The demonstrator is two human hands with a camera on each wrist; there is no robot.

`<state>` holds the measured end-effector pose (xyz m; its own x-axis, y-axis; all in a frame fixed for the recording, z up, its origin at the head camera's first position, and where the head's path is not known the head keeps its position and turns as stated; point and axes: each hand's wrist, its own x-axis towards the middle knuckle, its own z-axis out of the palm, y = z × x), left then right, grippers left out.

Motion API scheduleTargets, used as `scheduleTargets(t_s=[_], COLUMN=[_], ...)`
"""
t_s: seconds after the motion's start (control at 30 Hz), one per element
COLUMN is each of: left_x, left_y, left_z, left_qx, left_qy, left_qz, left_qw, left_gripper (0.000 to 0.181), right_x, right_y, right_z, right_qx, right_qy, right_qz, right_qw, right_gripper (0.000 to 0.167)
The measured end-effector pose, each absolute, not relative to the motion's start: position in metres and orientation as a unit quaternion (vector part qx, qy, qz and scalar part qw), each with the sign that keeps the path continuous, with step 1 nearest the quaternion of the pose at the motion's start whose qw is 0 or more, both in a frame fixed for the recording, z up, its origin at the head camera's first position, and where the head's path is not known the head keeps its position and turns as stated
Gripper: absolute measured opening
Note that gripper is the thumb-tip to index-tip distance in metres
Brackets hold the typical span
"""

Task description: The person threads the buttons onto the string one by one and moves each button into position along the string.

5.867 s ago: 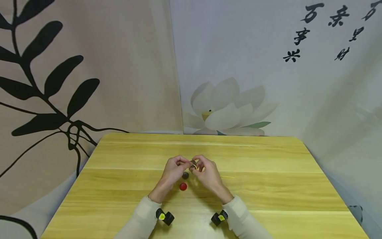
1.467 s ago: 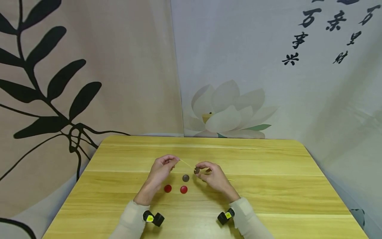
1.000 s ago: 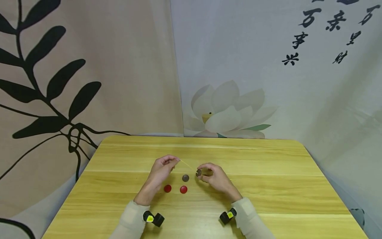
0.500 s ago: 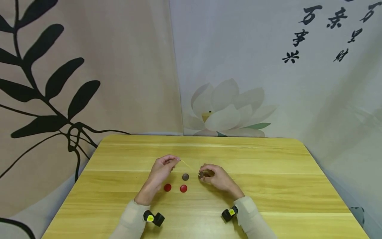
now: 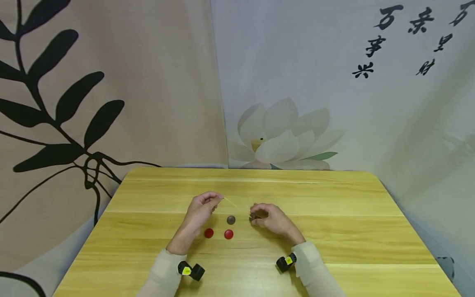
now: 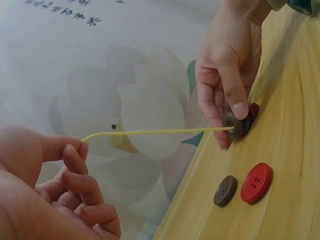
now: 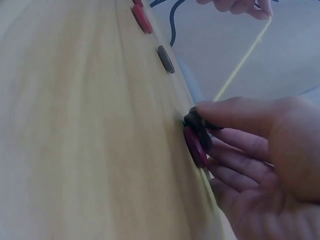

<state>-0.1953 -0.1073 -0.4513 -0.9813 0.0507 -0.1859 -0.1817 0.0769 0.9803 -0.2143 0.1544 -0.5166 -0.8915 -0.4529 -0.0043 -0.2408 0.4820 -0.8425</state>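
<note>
My left hand point(image 5: 200, 212) pinches the end of a yellow cord point(image 6: 155, 132) between thumb and fingertip, raised above the table. The cord runs taut to a brown button point(image 6: 231, 123), passing through it. My right hand point(image 5: 274, 219) grips that button by its edge, low over the wood. Behind it, a dark red button point(image 7: 195, 146) is also on the cord, close to the tabletop. More cord trails beyond it along the table in the right wrist view. My right fingers partly hide the stacked buttons, so their number is unclear.
A loose brown button point(image 5: 231, 220) and two red buttons, one nearer the middle point(image 5: 228, 234) and one farther left point(image 5: 209, 233), lie flat between my forearms. The wooden table point(image 5: 334, 247) meets printed cloth backdrops point(image 5: 167, 82) at its far edge.
Earlier both hands worked together at the brown button; since then they have parted, drawing cord out between them. Over the last second my right hand has slid right and down, while my left stays put.
</note>
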Motion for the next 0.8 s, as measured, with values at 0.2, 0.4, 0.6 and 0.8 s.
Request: scheduleTargets(t_s=[0.2,0.4,0.6,0.8], left_x=[-0.1947,-0.1939,-0.1926,-0.1906], left_y=[-0.1084,-0.1088,-0.1088,-0.1092], left_z=[-0.4498,-0.45,-0.4497,-0.449], left_qx=[-0.041,-0.042,-0.038,-0.038], left_qy=[0.727,0.725,0.726,0.725], left_qz=[0.681,0.682,0.681,0.682], left_qw=[0.085,0.086,0.087,0.087], left_gripper=[0.026,0.027,0.027,0.027], right_x=[-0.2142,-0.2123,-0.2109,-0.2097], right_y=[0.1538,0.1524,0.1519,0.1521], right_z=[-0.5172,-0.5169,-0.517,-0.5182], right_qx=[-0.196,-0.196,-0.194,-0.193], right_qy=[0.845,0.838,0.843,0.844], right_qz=[-0.482,-0.495,-0.488,-0.487], right_qw=[0.119,0.125,0.117,0.115], right_gripper=[0.024,0.024,0.024,0.025])
